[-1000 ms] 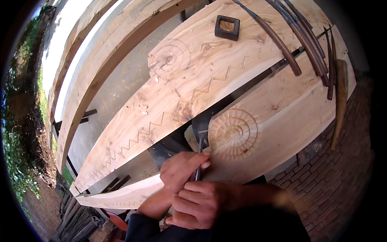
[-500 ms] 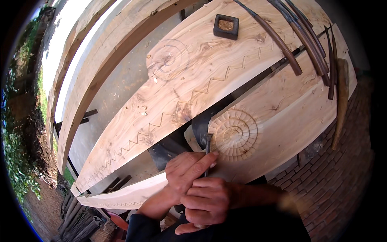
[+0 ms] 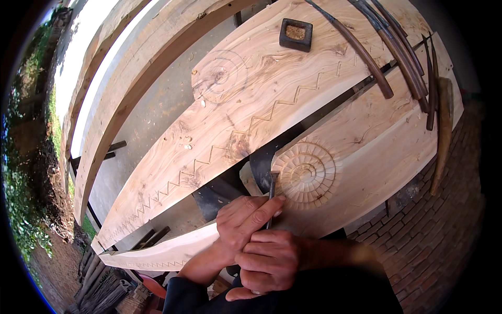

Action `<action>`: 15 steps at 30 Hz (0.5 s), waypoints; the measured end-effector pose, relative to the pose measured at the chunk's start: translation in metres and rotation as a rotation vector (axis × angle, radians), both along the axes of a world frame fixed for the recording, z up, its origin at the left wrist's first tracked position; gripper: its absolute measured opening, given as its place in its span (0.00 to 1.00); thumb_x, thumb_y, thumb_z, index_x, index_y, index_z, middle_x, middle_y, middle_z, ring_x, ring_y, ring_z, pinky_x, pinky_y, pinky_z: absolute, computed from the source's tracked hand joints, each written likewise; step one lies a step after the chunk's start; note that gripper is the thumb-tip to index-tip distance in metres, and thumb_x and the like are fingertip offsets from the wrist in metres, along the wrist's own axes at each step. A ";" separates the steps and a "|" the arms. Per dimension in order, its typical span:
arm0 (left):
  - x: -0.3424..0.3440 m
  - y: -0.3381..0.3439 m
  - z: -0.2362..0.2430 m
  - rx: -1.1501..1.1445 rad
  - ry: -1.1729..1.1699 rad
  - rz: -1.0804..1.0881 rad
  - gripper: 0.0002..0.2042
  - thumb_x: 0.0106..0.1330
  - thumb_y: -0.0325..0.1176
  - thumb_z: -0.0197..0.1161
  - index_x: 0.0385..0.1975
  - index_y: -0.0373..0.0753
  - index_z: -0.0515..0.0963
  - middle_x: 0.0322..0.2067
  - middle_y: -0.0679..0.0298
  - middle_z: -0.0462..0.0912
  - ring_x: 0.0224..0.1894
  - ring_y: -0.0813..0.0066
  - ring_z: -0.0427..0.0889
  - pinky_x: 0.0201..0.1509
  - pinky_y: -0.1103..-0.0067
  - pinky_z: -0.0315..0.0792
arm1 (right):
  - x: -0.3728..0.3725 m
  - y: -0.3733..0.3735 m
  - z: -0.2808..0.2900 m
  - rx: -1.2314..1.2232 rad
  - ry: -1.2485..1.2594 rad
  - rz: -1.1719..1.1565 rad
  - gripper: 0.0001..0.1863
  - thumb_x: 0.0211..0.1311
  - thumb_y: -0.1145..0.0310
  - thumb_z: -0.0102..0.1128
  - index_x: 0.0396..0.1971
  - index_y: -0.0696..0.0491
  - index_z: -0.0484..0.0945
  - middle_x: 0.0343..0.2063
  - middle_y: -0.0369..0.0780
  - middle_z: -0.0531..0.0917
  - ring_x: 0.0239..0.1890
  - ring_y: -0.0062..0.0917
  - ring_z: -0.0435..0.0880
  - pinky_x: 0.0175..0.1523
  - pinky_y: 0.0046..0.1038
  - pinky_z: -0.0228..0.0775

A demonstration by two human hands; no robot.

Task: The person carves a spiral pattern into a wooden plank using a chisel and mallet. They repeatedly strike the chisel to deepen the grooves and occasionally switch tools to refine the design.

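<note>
Both my hands wrap one dark metal chisel (image 3: 272, 184). My left hand (image 3: 241, 224) grips its shaft higher up, thumb lying along it. My right hand (image 3: 273, 256) clasps the lower part beneath. The chisel's blade rests at the left rim of a carved round rosette (image 3: 306, 174) of concentric segmented rings, cut into the near pale wooden plank (image 3: 376, 141). Behind it lies a second wide plank (image 3: 261, 99) with a carved zigzag line (image 3: 246, 131) and a faint drawn circle (image 3: 218, 77).
A small dark square block (image 3: 295, 34) sits on the far plank. Several long dark carving tools (image 3: 387, 47) lie across both planks at the right, with a wooden mallet handle (image 3: 443, 131) beside them. Brick paving (image 3: 434, 235) is below right; more beams (image 3: 115, 89) lie left.
The chisel and both hands have slid slightly up and right toward the rosette's rim; the left thumb now stretches along the shaft.
</note>
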State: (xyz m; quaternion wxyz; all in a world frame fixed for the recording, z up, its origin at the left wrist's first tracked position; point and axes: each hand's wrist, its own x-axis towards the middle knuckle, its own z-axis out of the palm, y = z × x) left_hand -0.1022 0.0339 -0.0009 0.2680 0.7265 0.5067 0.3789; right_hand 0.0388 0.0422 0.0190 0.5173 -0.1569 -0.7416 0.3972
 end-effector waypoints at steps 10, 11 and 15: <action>0.001 0.000 0.000 0.010 0.007 0.013 0.25 0.54 0.28 0.71 0.56 0.34 0.88 0.34 0.60 0.88 0.32 0.66 0.88 0.33 0.72 0.79 | -0.001 0.000 -0.001 0.012 0.007 -0.014 0.29 0.69 0.49 0.77 0.22 0.54 0.71 0.32 0.45 0.84 0.26 0.29 0.83 0.35 0.32 0.82; 0.001 0.000 0.000 0.008 0.005 0.012 0.25 0.54 0.28 0.71 0.56 0.34 0.88 0.34 0.60 0.88 0.32 0.66 0.88 0.34 0.72 0.79 | -0.001 0.000 -0.001 0.015 0.003 -0.012 0.29 0.69 0.49 0.77 0.21 0.54 0.71 0.32 0.45 0.84 0.26 0.29 0.83 0.35 0.32 0.82; 0.000 0.000 0.001 0.000 0.000 0.010 0.25 0.55 0.27 0.71 0.56 0.34 0.88 0.35 0.60 0.88 0.32 0.66 0.88 0.34 0.72 0.80 | -0.001 0.001 -0.001 0.017 0.001 -0.010 0.29 0.69 0.50 0.77 0.21 0.54 0.71 0.32 0.46 0.84 0.26 0.29 0.84 0.35 0.32 0.83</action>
